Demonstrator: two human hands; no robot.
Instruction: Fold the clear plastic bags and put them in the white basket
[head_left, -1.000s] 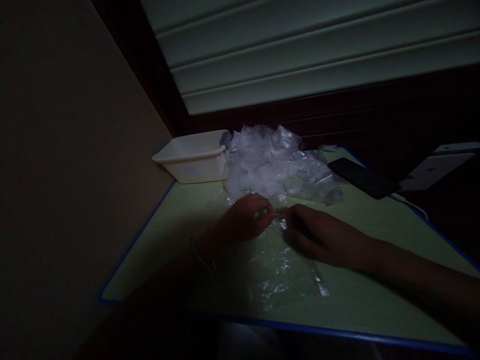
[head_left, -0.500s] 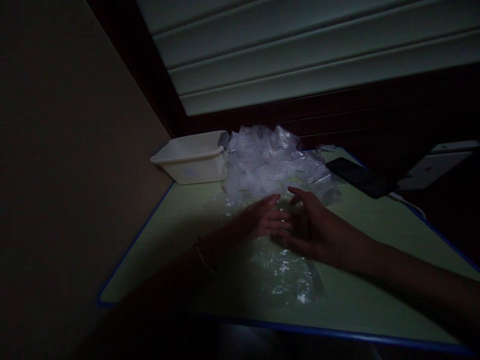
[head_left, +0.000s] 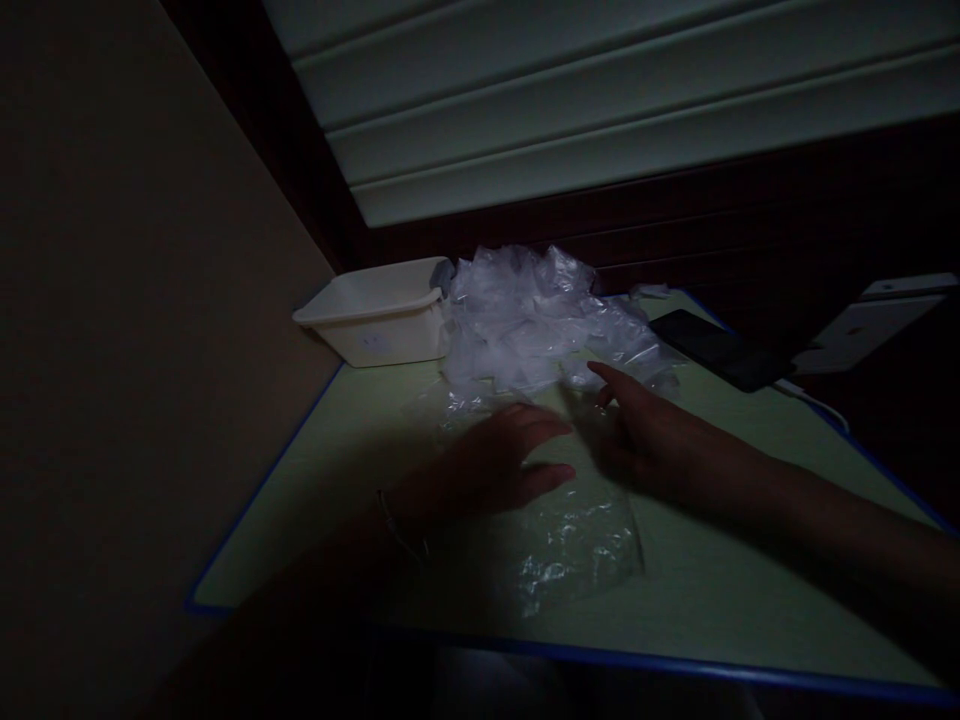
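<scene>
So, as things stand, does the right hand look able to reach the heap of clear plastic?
Probably yes: the right hand is close to the near edge of the heap of clear plastic, and nothing visible stands between them; the left hand is off to one side.

The bag point(head_left: 577, 548), clear, thin and wrinkled with bright glints, lies spread flat on the near side of the pile point(head_left: 517, 325), which is whitish, see-through plastic, crumpled and heaped.

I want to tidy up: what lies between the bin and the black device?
The head view shows a heap of clear plastic between the bin and the black device.
</scene>
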